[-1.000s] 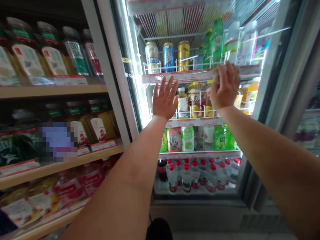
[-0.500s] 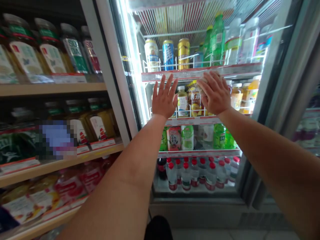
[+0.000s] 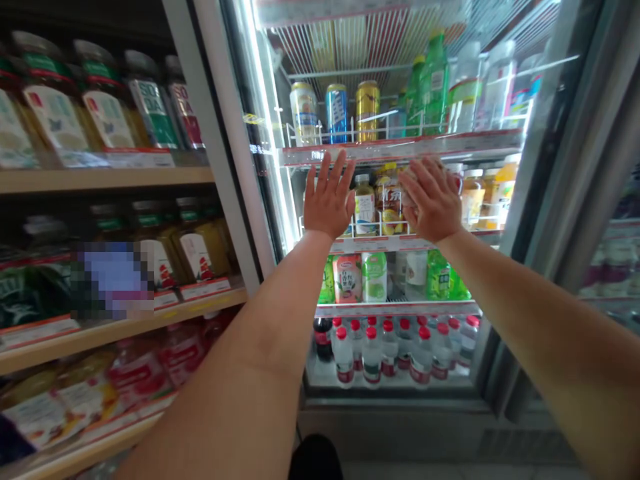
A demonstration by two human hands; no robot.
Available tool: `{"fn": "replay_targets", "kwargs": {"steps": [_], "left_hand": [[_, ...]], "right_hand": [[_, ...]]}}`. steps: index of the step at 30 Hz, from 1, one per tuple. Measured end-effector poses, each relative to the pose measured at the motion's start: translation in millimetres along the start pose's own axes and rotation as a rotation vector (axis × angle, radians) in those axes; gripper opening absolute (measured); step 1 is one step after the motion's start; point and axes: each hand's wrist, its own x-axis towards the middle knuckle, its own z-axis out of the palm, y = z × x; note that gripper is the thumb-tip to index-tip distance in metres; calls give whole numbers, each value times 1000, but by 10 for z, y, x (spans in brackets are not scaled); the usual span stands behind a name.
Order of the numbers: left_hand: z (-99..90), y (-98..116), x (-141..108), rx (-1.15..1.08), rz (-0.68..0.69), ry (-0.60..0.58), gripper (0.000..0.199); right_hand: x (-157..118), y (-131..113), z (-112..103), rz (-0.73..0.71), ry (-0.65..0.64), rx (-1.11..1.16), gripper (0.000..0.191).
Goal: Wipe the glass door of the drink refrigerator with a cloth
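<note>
Both arms stretch forward to the closed glass door [image 3: 395, 150] of a lit drinks cooler. My left hand [image 3: 328, 200] lies flat on the glass, fingers spread and holding nothing. To its right, my right hand [image 3: 434, 200] presses a pale, crumpled cloth [image 3: 407, 179] against the pane. Most of that cloth is hidden beneath the palm and fingers. Behind the glass, between the hands, stand a tea bottle [image 3: 365, 203] and a brown-and-yellow drink bottle [image 3: 391, 200].
Cans [image 3: 367, 112] and green bottles [image 3: 435, 83] fill the cooler's upper shelf. Red-capped water bottles [image 3: 371, 353] stand at the bottom. On the left, wooden shelves [image 3: 110, 179] carry rows of bottles. A metal door frame [image 3: 550, 220] runs up the right side.
My right hand has slid slightly down the glass with the cloth under it. The left hand stays in almost the same place.
</note>
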Motion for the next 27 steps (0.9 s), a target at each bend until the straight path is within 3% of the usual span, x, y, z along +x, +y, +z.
{"fn": "replay_targets", "kwargs": {"steps": [2,5,7,9,13,15,17,20,22,24,27], "left_hand": [[4,-2,1,2,5,6,60],[5,-2,3,18,1,-1,59],[9,-2,4,27,-5,-15,60],[19,-7,5,23,-9,-27,60],[44,-24,3,-13,-10,-30,60],[41,-26,1,-25,-1,-22,61],[26,-19,1,-25,3,-10,61],[-1,-1,2,-9,-6,-12,61],[-11,9,3,6,-8,-25,61],[-12,14,1,20,-12,-30,61],[4,8,-5,22,-10,-24,61]], "right_hand": [[-12,23,35,74,58,-8,64],[-10,90,121,335,310,-47,62],[-21,112,151,429,416,-68,61],[-52,95,137,338,366,-75,61],[-139,8,52,-94,55,-62,57],[-162,-13,39,-172,-21,-49,56],[-164,0,63,-89,32,-44,56],[-152,52,132,242,317,-65,55],[-158,75,160,384,448,-87,55],[-184,67,155,317,396,-89,57],[-245,13,108,46,145,-34,61]]}}
